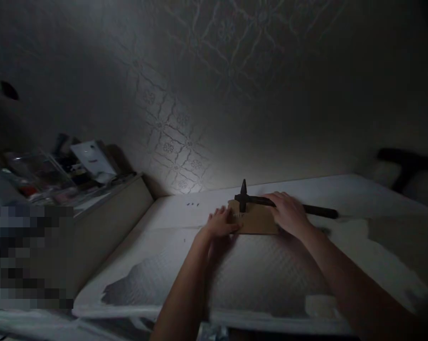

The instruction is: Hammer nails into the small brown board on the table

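A hammer (254, 199) with a dark handle lies across the air just over a brown board (258, 222), its flat face down near the board's left part and its pointed end up. My right hand (288, 210) is wrapped around the middle of the handle. At the board's left edge, my left hand (221, 223) holds it against the table, thumb on top and fingers along the side. Small pale marks or bits (239, 215) show beside the hammer head, too small to name. Several tiny dark pieces (193, 204) lie on the table to the left.
The white table (178, 218) has worn, peeled patches and meets a patterned wall (231, 118). At the left, a cabinet (103, 227) carries a white box (93, 160) and a clear container (43, 170). A dark blurred object (409, 163) stands at the right.
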The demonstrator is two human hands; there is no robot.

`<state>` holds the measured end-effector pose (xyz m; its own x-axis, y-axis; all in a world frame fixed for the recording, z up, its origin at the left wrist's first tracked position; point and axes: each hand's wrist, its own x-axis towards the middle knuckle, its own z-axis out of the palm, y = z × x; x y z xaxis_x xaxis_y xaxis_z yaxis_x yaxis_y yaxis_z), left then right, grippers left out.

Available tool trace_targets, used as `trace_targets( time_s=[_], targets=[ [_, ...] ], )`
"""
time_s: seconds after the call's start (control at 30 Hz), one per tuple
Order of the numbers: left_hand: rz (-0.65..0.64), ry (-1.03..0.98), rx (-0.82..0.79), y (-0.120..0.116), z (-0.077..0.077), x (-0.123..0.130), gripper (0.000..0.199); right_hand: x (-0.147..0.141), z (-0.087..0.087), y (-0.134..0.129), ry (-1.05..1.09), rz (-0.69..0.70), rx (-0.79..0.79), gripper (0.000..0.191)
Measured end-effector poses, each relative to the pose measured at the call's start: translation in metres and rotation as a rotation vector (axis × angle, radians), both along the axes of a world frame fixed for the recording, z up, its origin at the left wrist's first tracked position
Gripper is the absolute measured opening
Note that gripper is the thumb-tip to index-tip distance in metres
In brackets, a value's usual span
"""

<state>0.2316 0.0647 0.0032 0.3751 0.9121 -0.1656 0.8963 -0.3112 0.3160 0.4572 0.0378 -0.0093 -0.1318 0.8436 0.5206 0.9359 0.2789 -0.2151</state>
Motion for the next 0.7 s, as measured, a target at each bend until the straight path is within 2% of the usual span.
trace_targets(
  time_s=[0.47,0.7],
  targets=[
    [-0.026,0.14,0.006,0.0004,0.0015,-0.0001,0.083,0.0012,-0.0031,0.0023,0.006,0.016,0.028,0.034],
    [-0.033,0.136,0.03,-0.0017,0.003,0.0012,0.078,0.0016,-0.0036,0.0026,-0.008,0.032,0.03,0.033]
  ],
)
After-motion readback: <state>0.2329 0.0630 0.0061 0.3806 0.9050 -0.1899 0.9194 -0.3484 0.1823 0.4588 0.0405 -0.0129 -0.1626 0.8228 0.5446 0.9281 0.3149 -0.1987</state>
